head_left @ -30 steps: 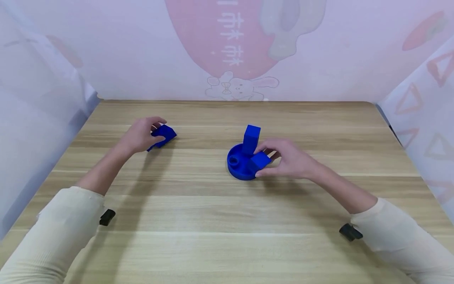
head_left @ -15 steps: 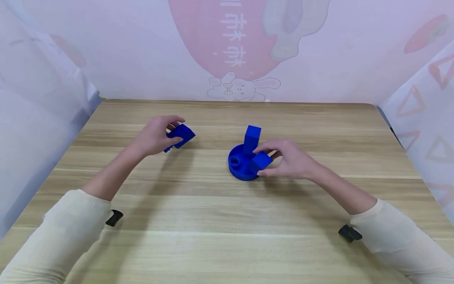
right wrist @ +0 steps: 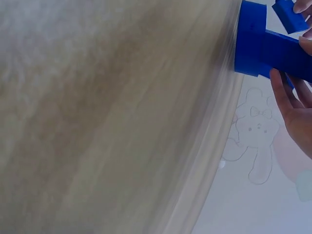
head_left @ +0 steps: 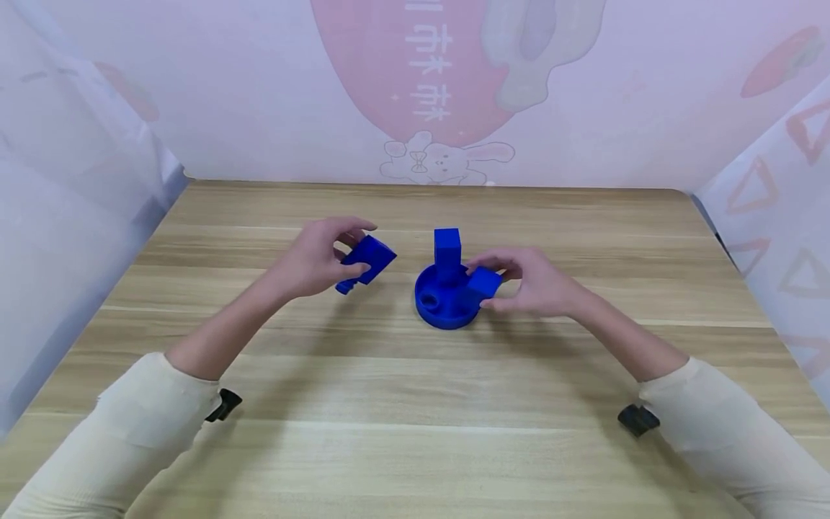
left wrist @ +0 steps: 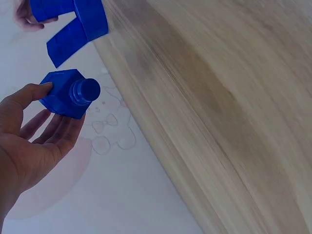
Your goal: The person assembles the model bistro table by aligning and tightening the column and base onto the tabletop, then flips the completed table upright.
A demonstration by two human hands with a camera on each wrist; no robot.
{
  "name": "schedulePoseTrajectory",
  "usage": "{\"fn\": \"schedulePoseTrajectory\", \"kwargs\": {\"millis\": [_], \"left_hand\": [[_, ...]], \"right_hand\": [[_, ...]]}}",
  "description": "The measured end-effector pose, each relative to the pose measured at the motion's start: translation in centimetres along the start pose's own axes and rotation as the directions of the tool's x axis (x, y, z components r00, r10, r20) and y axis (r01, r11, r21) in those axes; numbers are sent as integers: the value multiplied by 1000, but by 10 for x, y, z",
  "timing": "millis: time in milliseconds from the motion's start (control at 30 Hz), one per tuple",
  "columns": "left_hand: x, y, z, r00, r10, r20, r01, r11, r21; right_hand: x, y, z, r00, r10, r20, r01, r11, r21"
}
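Observation:
My left hand (head_left: 322, 257) pinches a blue angular block (head_left: 369, 258) in the air left of the round base; its round knob (left wrist: 89, 89) faces the left wrist view. The round blue base (head_left: 447, 321) has a raised rim and a small round socket (head_left: 429, 300) on its left side. One blue block (head_left: 447, 252) stands upright at the base's back. With thumb and fingers, my right hand (head_left: 538, 282) grips a second blue block (head_left: 484, 282) on the base's right side. In the right wrist view that hand (right wrist: 298, 114) holds the block (right wrist: 287, 54) beside the base (right wrist: 251, 39).
The wooden table (head_left: 415, 447) reaches back to a pale printed wall (head_left: 259, 94). Pale sheets hang at both sides. A small black object is at each sleeve cuff (head_left: 222, 406).
My left hand has moved right with its block, closer to the round base. The base has turned slightly, its upright block shifting left, while my right hand keeps its grip.

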State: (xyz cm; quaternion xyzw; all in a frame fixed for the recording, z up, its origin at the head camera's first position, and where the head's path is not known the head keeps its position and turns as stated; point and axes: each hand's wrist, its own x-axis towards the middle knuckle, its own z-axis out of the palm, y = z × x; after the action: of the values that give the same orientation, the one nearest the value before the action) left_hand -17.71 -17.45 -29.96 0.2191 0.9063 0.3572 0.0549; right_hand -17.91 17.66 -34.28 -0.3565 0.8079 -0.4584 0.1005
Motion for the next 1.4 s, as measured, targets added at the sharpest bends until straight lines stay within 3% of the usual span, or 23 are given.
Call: {"fn": "schedulePoseTrajectory", "kwargs": {"millis": [300,567,733,867,1033,1133,1400], "left_hand": [[3,16,14,998,55,0,-55,994,-97],[9,25,27,999,49,-22,-53,970,-238],[11,28,36,998,48,-34,-57,938,-341],[13,31,44,997,42,-57,-62,916,-397],[14,35,52,996,32,-87,-66,906,-419],[15,36,56,997,28,-72,-56,899,-435],[14,33,65,1000,21,-22,-28,896,-443]], "right_hand": [[3,10,-5,999,-23,29,20,995,94],[3,15,-8,998,-13,57,3,985,175],[4,15,-7,999,5,43,-12,988,154],[2,15,-2,999,30,-19,-28,993,118],[0,11,8,993,36,-111,-36,999,1],[-1,6,13,987,40,-154,-50,997,-59],[-2,0,16,981,44,-188,-60,995,-80]]}}
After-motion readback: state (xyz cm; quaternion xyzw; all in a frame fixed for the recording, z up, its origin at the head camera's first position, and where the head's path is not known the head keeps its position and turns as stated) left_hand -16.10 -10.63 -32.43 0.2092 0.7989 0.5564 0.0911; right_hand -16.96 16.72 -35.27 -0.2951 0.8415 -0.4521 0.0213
